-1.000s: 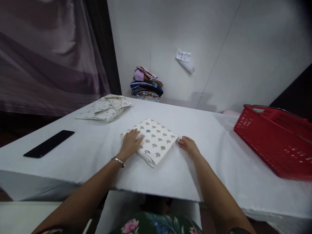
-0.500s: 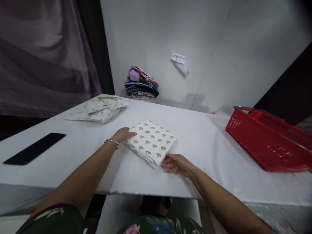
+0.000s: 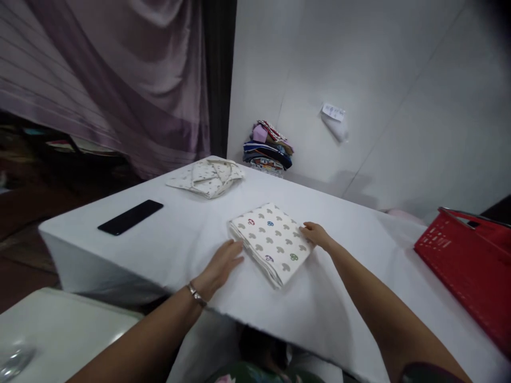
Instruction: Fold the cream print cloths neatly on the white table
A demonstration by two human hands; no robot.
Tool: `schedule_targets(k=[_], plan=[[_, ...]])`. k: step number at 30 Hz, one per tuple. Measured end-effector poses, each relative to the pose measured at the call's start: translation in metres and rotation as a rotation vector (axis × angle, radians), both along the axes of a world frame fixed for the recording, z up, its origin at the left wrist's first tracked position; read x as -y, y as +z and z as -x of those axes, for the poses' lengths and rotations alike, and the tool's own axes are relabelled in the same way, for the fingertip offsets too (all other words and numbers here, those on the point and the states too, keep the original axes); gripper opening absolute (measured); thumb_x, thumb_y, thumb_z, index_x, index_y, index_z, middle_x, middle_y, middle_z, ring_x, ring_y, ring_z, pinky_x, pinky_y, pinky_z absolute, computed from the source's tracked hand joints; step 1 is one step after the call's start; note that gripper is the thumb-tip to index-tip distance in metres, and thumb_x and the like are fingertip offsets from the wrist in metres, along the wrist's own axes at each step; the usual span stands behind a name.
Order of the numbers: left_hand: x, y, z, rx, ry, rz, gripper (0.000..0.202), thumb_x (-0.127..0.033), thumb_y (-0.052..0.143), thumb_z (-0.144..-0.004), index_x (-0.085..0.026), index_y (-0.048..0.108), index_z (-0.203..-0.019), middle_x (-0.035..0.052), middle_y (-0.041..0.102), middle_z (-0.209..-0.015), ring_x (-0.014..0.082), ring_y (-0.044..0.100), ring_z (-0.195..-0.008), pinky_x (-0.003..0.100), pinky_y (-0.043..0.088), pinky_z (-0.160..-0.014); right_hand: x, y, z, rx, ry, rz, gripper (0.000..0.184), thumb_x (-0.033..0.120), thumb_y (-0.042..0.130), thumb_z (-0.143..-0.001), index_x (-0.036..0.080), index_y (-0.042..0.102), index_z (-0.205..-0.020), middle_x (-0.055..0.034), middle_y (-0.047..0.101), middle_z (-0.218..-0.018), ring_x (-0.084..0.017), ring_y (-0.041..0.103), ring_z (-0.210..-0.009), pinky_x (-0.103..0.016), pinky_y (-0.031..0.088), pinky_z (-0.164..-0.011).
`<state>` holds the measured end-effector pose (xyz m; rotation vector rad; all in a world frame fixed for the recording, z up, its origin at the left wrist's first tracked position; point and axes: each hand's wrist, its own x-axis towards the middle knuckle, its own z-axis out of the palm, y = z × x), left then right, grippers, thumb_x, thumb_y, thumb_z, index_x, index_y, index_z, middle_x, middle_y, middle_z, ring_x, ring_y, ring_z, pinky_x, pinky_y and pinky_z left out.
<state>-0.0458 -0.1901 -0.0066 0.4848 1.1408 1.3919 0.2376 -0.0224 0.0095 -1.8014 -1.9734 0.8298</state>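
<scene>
A folded white cloth (image 3: 275,239) lies in front of me, printed with grey mushroom shapes and a few in red, blue, green and purple. Its layered edges show along the near left side. My left hand (image 3: 223,263), with a bracelet at the wrist, is open beside that side, thumb apart from the fingers, the fingertips close to the edge. On the opposite side, my right hand (image 3: 315,234) has its fingers closed at the cloth's right edge; part of the grip is hidden.
Farther back lies a loosely folded patterned garment (image 3: 211,178), with a flat black panel (image 3: 131,217) nearer on the left. A stack of folded clothes (image 3: 268,149) stands by the wall. At the right is a red basket (image 3: 471,266). A white surface (image 3: 59,330) lies lower left.
My view has swung left. My left hand has left the cloth's far left corner for its near left side. The right hand has gone from the near corner up to the right edge.
</scene>
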Motion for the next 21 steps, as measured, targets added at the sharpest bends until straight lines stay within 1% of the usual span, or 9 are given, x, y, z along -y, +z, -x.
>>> schedule_targets(k=[2, 4, 7, 10, 12, 16, 18, 20, 21], plan=[[0.006, 0.002, -0.012, 0.062, -0.058, 0.02, 0.042, -0.041, 0.074, -0.062, -0.017, 0.059, -0.094, 0.0104, 0.059, -0.115, 0.0235, 0.053, -0.109, 0.038, 0.042, -0.091, -0.014, -0.004, 0.011, 0.021, 0.022, 0.055, 0.059, 0.046, 0.064, -0.071, 0.015, 0.055, -0.121, -0.012, 0.062, -0.112, -0.024, 0.061, -0.094, -0.033, 0.046, -0.08], [0.003, 0.003, -0.019, 0.07, -0.084, 0.031, 0.042, -0.04, 0.071, -0.067, -0.017, 0.059, -0.099, 0.0112, 0.059, -0.117, 0.0222, 0.055, -0.106, 0.036, 0.041, -0.091, -0.022, -0.006, 0.019, 0.043, 0.034, 0.096, 0.067, 0.047, 0.068, -0.067, 0.015, 0.053, -0.123, -0.0138, 0.059, -0.117, -0.027, 0.059, -0.1, -0.033, 0.045, -0.084], [-0.008, 0.005, -0.024, 0.071, -0.064, 0.059, 0.038, -0.036, 0.067, -0.074, -0.015, 0.057, -0.103, 0.0126, 0.061, -0.113, 0.0198, 0.058, -0.098, 0.033, 0.044, -0.088, -0.027, -0.006, 0.018, 0.058, 0.038, 0.153, 0.066, 0.049, 0.071, -0.064, 0.014, 0.057, -0.118, -0.0144, 0.058, -0.12, -0.028, 0.056, -0.107, -0.034, 0.044, -0.088], [-0.021, 0.007, -0.027, 0.082, -0.064, 0.095, 0.033, -0.034, 0.065, -0.076, -0.014, 0.058, -0.101, 0.0129, 0.064, -0.105, 0.0185, 0.061, -0.092, 0.03, 0.048, -0.083, -0.022, -0.002, 0.005, 0.052, 0.044, 0.232, 0.061, 0.049, 0.071, -0.064, 0.011, 0.061, -0.11, -0.0164, 0.06, -0.116, -0.028, 0.058, -0.103, -0.033, 0.047, -0.083], [-0.029, 0.009, -0.029, 0.071, -0.078, 0.137, 0.031, -0.035, 0.065, -0.076, -0.014, 0.059, -0.098, 0.0121, 0.064, -0.102, 0.0176, 0.061, -0.089, 0.028, 0.049, -0.079, -0.014, 0.001, -0.009, 0.025, 0.043, 0.294, 0.062, 0.048, 0.071, -0.064, 0.009, 0.059, -0.111, -0.0179, 0.06, -0.116, -0.027, 0.061, -0.098, -0.032, 0.05, -0.078], [-0.041, 0.012, -0.034, 0.061, -0.181, 0.205, 0.033, -0.037, 0.067, -0.073, -0.014, 0.059, -0.095, 0.0119, 0.064, -0.101, 0.0173, 0.061, -0.086, 0.025, 0.05, -0.075, 0.006, 0.008, -0.035, -0.119, 0.028, 0.482, 0.066, 0.047, 0.075, -0.06, 0.01, 0.057, -0.112, -0.018, 0.06, -0.116, -0.026, 0.063, -0.093, -0.03, 0.052, -0.071], [-0.044, 0.01, -0.035, -0.017, -0.279, 0.199, 0.039, -0.042, 0.068, -0.07, -0.013, 0.06, -0.095, 0.0121, 0.065, -0.096, 0.018, 0.061, -0.082, 0.026, 0.05, -0.071, 0.016, 0.01, -0.045, -0.178, 0.033, 0.542, 0.062, 0.047, 0.076, -0.059, 0.01, 0.059, -0.106, -0.0172, 0.063, -0.11, -0.025, 0.064, -0.089, -0.03, 0.052, -0.069], [-0.045, 0.005, -0.035, -0.219, -0.336, 0.197, 0.048, -0.05, 0.068, -0.067, -0.011, 0.059, -0.095, 0.0118, 0.065, -0.087, 0.0184, 0.06, -0.071, 0.028, 0.05, -0.062, 0.025, 0.01, -0.053, -0.215, 0.041, 0.551, 0.059, 0.048, 0.076, -0.059, 0.01, 0.061, -0.102, -0.0161, 0.066, -0.102, -0.025, 0.065, -0.085, -0.03, 0.052, -0.066], [-0.044, 0.002, -0.034, -0.342, -0.34, 0.197, 0.053, -0.053, 0.068, -0.066, -0.011, 0.059, -0.096, 0.0117, 0.065, -0.083, 0.0184, 0.059, -0.066, 0.028, 0.049, -0.058, 0.028, 0.009, -0.057, -0.228, 0.042, 0.543, 0.058, 0.049, 0.075, -0.059, 0.01, 0.061, -0.101, -0.0157, 0.067, -0.1, -0.024, 0.065, -0.083, -0.029, 0.052, -0.064]])
